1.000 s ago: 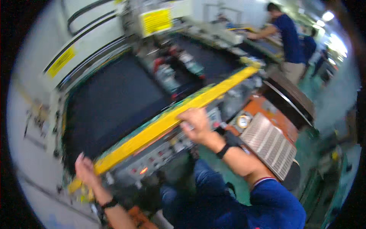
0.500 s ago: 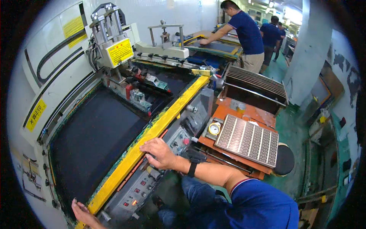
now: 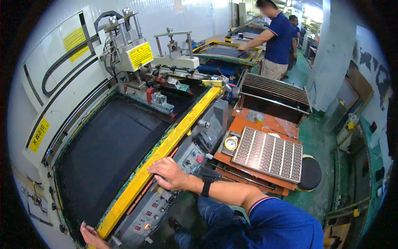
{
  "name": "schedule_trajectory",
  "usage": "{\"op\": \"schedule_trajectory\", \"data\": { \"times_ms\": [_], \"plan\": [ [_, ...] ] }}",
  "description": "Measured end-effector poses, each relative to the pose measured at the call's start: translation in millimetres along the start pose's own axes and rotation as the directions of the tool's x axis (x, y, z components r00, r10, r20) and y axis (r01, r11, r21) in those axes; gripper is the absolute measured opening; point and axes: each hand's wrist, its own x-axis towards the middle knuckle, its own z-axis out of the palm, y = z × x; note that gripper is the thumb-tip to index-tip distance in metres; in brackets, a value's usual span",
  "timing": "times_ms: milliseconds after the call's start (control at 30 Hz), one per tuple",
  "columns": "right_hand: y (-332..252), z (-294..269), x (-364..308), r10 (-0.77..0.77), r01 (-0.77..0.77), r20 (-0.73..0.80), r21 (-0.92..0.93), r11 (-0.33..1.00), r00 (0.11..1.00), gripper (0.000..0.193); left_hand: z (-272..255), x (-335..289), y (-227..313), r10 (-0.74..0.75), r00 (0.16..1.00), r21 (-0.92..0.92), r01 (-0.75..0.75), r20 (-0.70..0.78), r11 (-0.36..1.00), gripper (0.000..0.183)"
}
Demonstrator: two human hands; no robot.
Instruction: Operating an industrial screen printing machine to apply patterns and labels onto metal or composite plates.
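Observation:
A screen printing frame with a yellow front bar (image 3: 159,153) stretches diagonally before me, its dark mesh (image 3: 112,133) behind the bar. On the middle of that bar lies my right hand (image 3: 169,174), open, its fingers reaching over the top and the thumb apart along the front side. My left hand (image 3: 91,235) is at the bar's near left end, fingers stretched out and partly cut off by the picture's edge. Neither hand holds a loose thing. Above the mesh is the squeegee carriage (image 3: 139,56) with a yellow label, carrying red and metal clamps (image 3: 159,101).
Below the bar sits a grey control panel (image 3: 153,211) with buttons. To the right, an orange table (image 3: 248,120) bears a printed patterned sheet (image 3: 267,153) and a dial gauge (image 3: 231,143). A slatted rack (image 3: 275,89) and a round black stool (image 3: 310,173) are nearby. A co-worker (image 3: 277,41) leans over another screen.
The squeegee carriage has shifted toward the far right end of the frame. My view has tilted slightly. Both hands stay at the yellow bar.

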Motion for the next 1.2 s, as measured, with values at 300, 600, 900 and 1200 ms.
{"op": "schedule_trajectory", "data": {
  "times_ms": [300, 600, 900, 1200],
  "plan": [
    [-6, 1, 9, -0.095, 0.093, -0.038, -0.037, 0.995, 0.995, 0.030, 4, -15, 17, 0.363, 0.928, 0.456, -0.362, 0.089, 0.813, 0.025],
    [-9, -7, 3, -0.034, 0.058, 0.234, -0.100, 0.993, 0.972, 0.045, 9, -29, 58, 0.215, 0.971, -0.040, -0.212, 0.105, 0.977, 0.027],
    [-21, -10, -14, -0.132, 0.144, 0.144, -0.079, 0.986, 0.981, 0.034, 13, -79, 77, 0.245, 0.678, -0.005, -0.336, 0.693, 0.942, 0.019],
    [8, -48, -33, 0.235, -0.224, 0.145, -0.091, 0.970, 0.961, 0.023, -16, 111, -93, -0.488, 0.807, 0.038, 0.506, 0.332, 0.862, 0.014]
  ]
}}
